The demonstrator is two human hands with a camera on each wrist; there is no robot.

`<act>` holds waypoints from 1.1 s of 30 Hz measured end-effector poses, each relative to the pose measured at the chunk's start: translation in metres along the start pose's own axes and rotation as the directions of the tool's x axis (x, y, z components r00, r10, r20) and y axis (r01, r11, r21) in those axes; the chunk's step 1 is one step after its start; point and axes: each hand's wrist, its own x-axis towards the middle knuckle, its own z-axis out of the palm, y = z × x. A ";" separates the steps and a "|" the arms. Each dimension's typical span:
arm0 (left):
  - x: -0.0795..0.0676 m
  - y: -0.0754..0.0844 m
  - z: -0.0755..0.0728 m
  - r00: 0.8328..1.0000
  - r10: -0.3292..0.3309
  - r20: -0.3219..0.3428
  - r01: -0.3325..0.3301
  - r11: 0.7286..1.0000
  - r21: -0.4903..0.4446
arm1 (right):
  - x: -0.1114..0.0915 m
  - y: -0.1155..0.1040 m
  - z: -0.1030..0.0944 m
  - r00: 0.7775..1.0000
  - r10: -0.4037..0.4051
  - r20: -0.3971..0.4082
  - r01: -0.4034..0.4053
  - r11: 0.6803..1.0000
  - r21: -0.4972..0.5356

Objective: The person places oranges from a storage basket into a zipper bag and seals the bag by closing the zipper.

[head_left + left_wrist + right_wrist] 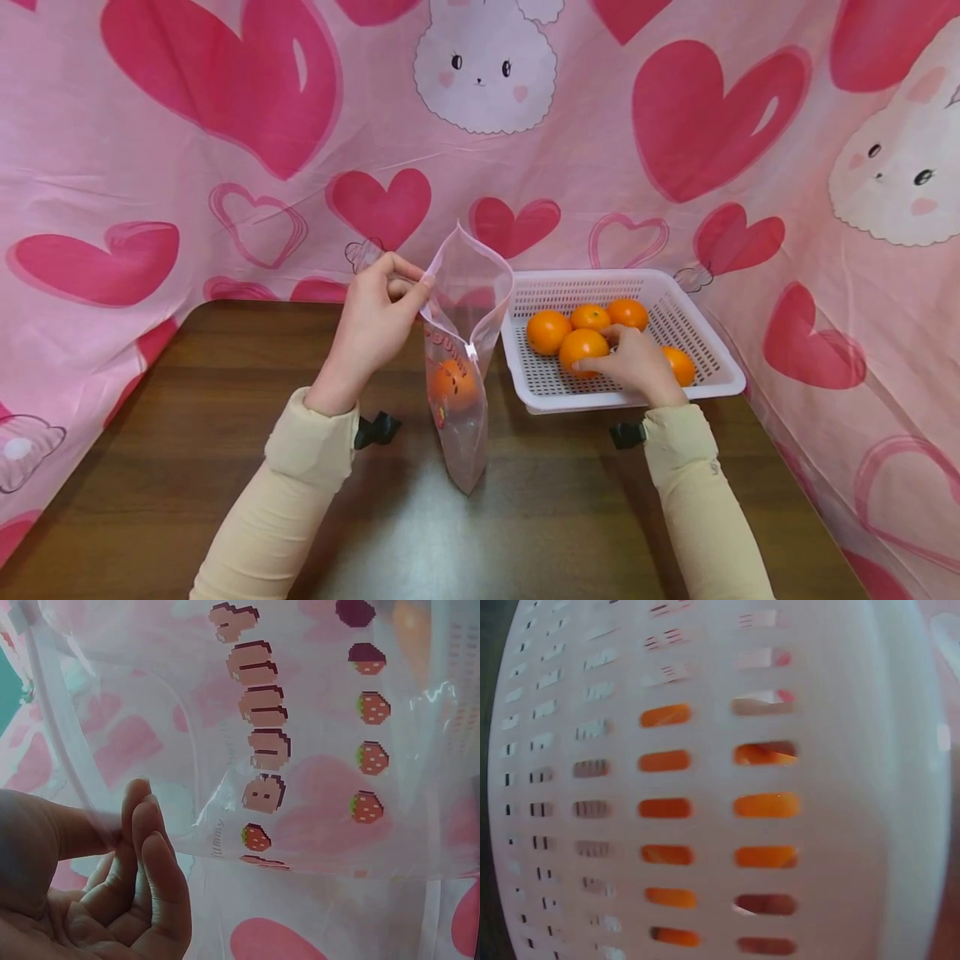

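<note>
My left hand (382, 312) pinches the top edge of a clear pink-rimmed zip bag (480, 433) between thumb and fingers. The bag's mouth gapes, and a white slider (471, 352) sits on its rim. One orange (454, 383) shows through the bag's wall. In the left wrist view, strawberry prints (373, 759) run along the plastic. My right hand (633, 362) reaches into a white plastic basket (622, 400) and grips an orange (581, 346) with thumb and fingers around it. In the right wrist view, the basket's slotted wall (840, 825) hides this hand; orange colour shows through the slots.
Several more oranges lie in the basket, including one at the left (547, 332) and one partly behind my right wrist (678, 365). The basket stands at the right rear of the brown wooden table (225, 467). A pink heart-patterned cloth (570, 158) hangs around the back and sides.
</note>
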 end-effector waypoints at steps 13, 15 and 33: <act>0.002 0.002 0.000 1.000 0.014 0.014 -0.014 1.000 0.002 | -0.007 -0.017 -0.009 0.992 0.017 -0.129 0.002 0.989 0.148; 0.002 0.003 0.000 1.000 0.012 0.018 -0.012 1.000 0.000 | -0.006 -0.018 -0.009 0.990 -0.008 -0.142 0.030 0.988 0.154; 0.001 0.009 0.003 0.999 0.001 0.034 -0.002 1.000 0.006 | -0.013 -0.047 -0.015 0.966 -0.047 -0.253 0.140 0.921 0.363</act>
